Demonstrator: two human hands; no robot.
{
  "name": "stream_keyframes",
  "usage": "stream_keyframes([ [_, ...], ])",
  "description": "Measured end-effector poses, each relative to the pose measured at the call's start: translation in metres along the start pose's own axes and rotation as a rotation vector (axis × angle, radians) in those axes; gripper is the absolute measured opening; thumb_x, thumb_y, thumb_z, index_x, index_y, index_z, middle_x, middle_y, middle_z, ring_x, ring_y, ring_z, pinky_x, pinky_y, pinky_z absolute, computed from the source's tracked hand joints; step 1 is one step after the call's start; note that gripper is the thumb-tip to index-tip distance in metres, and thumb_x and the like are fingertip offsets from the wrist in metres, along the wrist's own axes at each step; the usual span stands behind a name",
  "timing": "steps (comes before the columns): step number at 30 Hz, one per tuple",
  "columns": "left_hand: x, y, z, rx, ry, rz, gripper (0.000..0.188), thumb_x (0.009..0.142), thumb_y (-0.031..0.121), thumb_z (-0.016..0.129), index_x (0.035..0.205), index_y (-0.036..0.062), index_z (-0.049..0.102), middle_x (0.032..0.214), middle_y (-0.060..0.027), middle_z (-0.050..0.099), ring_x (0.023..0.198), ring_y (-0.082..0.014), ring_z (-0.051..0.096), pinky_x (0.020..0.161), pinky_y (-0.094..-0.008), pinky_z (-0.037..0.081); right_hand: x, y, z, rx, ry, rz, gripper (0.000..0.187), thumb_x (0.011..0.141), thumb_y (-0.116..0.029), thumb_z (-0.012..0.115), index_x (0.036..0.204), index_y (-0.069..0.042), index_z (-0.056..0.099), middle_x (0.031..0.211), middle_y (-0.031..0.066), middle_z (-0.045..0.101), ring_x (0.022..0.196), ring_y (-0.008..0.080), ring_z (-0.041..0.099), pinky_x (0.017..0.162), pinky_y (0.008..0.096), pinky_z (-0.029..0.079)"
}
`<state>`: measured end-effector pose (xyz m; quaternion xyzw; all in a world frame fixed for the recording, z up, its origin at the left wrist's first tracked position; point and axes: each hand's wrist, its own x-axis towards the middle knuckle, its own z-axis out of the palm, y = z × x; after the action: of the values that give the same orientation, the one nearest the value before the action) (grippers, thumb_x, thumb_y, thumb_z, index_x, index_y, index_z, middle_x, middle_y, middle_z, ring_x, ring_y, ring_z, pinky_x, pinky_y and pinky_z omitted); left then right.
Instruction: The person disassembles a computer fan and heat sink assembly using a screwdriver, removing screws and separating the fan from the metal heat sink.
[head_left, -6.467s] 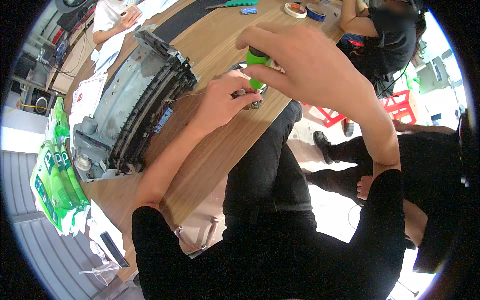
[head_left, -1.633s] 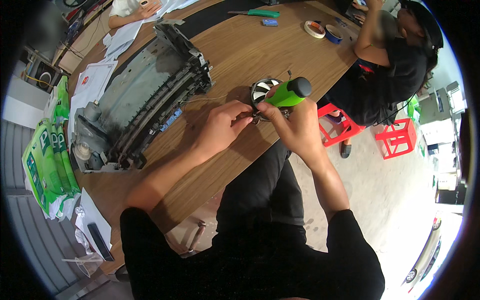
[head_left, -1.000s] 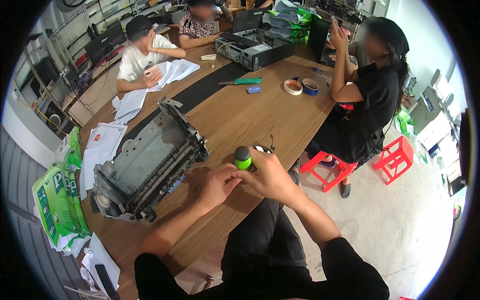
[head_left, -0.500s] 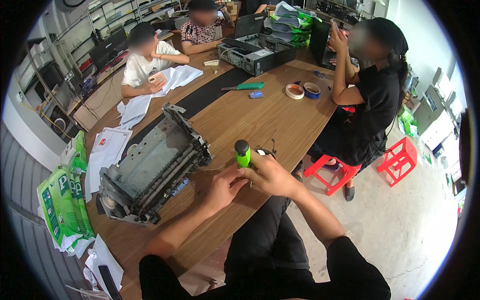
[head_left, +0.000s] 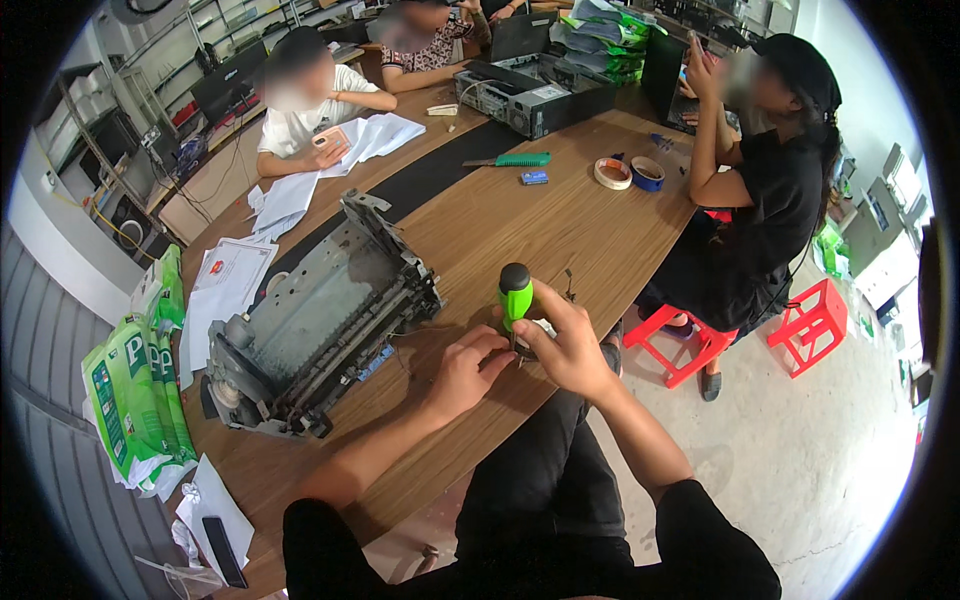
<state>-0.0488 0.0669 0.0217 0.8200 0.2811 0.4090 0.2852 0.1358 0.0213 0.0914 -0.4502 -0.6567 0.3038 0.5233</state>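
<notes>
In my right hand (head_left: pixel 575 350) is a screwdriver (head_left: pixel 515 297) with a bright green and black handle, held upright with its shaft pointing down. Its tip meets a small part at the table's near edge, mostly hidden by my fingers. My left hand (head_left: pixel 462 375) pinches beside the shaft, and what sits between its fingertips cannot be made out. A whitish bit of the small part (head_left: pixel 543 328) shows behind my right fingers. Left of my hands lies a grey metal printer frame (head_left: pixel 325 315) with rollers, gears and a thin wire running toward my hands.
Farther back on the table (head_left: pixel 450 235) are a green cutter knife (head_left: pixel 520 160), a small blue box (head_left: pixel 534 178), tape rolls (head_left: pixel 613 173) and an opened computer case (head_left: pixel 530 100). Papers (head_left: pixel 228 290) and green packs (head_left: pixel 130 400) lie left. Co-workers sit around; red stools (head_left: pixel 810 325) stand right.
The view has shifted slightly, so everything sits a little lower and to the right. My left fingers have moved a little apart from my right hand, and the screwdriver shaft now shows between them.
</notes>
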Motion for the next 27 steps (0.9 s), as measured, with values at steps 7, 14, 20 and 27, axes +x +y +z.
stream_keyframes([
  [7,0.001,0.007,-0.003,-0.029,0.024,0.017,0.02,0.087,0.002,0.075,0.105,0.0011,0.067,0.093,-0.0126,0.067,0.076,-0.0308,0.068,0.067,-0.0381,0.053,0.003,0.0,0.006,-0.182,0.004,-0.185,0.05,0.09,-0.014,0.076,0.133,0.002,0.054,0.111,0.0157,0.067,0.104,0.0287,0.065,0.091,0.0375,0.051],
  [14,-0.001,0.0,0.001,-0.045,0.014,-0.009,0.018,0.088,0.002,0.075,0.103,0.0004,0.066,0.094,-0.0121,0.066,0.076,-0.0303,0.068,0.065,-0.0387,0.053,0.001,-0.002,0.016,0.103,0.144,-0.087,0.035,0.087,-0.014,0.079,0.114,0.001,0.062,0.1,0.0112,0.066,0.09,0.0265,0.063,0.087,0.0374,0.05],
  [20,0.0,0.006,-0.004,-0.021,0.053,0.058,0.016,0.088,0.002,0.074,0.101,-0.0002,0.066,0.094,-0.0121,0.066,0.077,-0.0289,0.068,0.066,-0.0373,0.054,0.007,-0.009,0.0,-0.233,-0.063,-0.189,0.053,0.09,-0.012,0.075,0.136,0.001,0.05,0.11,0.0126,0.069,0.103,0.0273,0.067,0.093,0.0377,0.051],
  [27,0.0,0.006,-0.002,-0.065,0.016,-0.004,0.016,0.088,0.001,0.073,0.102,0.0013,0.066,0.095,-0.0113,0.066,0.076,-0.0268,0.068,0.065,-0.0363,0.054,0.003,-0.02,0.009,0.099,0.073,-0.074,0.05,0.084,-0.011,0.081,0.127,0.001,0.059,0.106,0.0143,0.068,0.097,0.0273,0.066,0.089,0.0383,0.051],
])
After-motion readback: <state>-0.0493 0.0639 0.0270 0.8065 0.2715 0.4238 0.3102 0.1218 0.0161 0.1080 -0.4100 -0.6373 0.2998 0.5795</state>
